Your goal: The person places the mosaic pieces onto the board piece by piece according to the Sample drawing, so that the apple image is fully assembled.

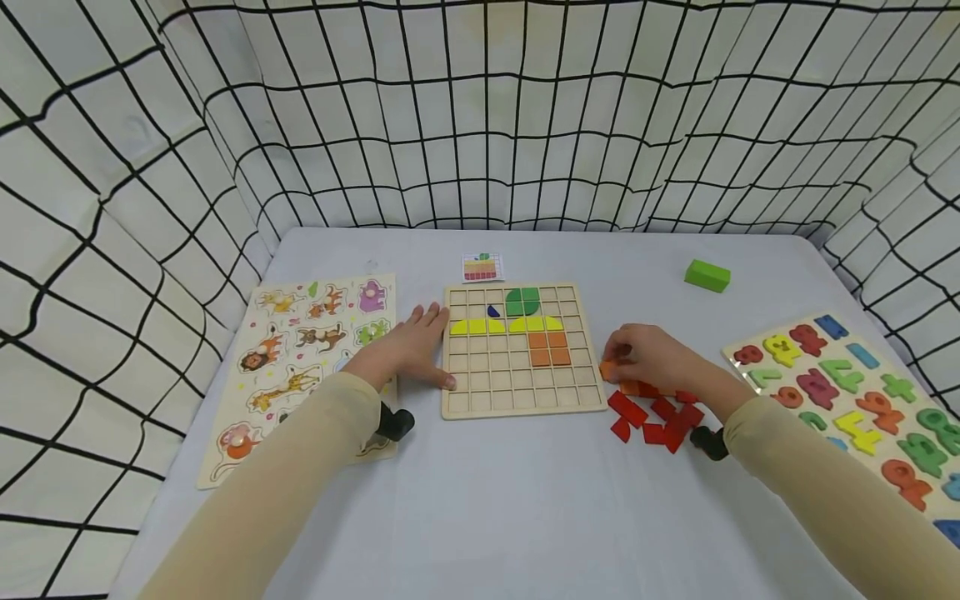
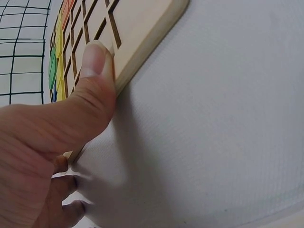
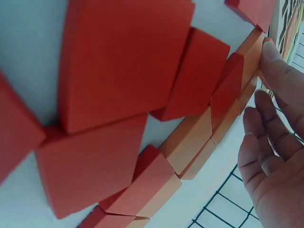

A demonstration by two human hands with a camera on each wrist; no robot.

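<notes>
The wooden grid board (image 1: 480, 402) lies in the middle of the table, holding yellow, green, blue and orange pieces. My left hand (image 1: 411, 343) rests at its left edge with fingers spread; in the left wrist view the thumb (image 2: 95, 61) presses on the board's rim. Just off the board's right side, my right hand (image 1: 651, 357) pinches a small orange block (image 1: 607, 370) between thumb and fingertips. Below that hand lies a loose pile of red blocks (image 1: 627, 409) and orange blocks, seen close up in the right wrist view, where a large red block (image 3: 126, 61) fills much of the picture.
A small pattern card (image 1: 482, 267) lies behind the board. An animal puzzle board (image 1: 236, 379) is on the left, partly under the left arm. The number puzzle board (image 1: 817, 433) lies at right. A green block (image 1: 707, 276) stands at the back right. Black netting surrounds the table.
</notes>
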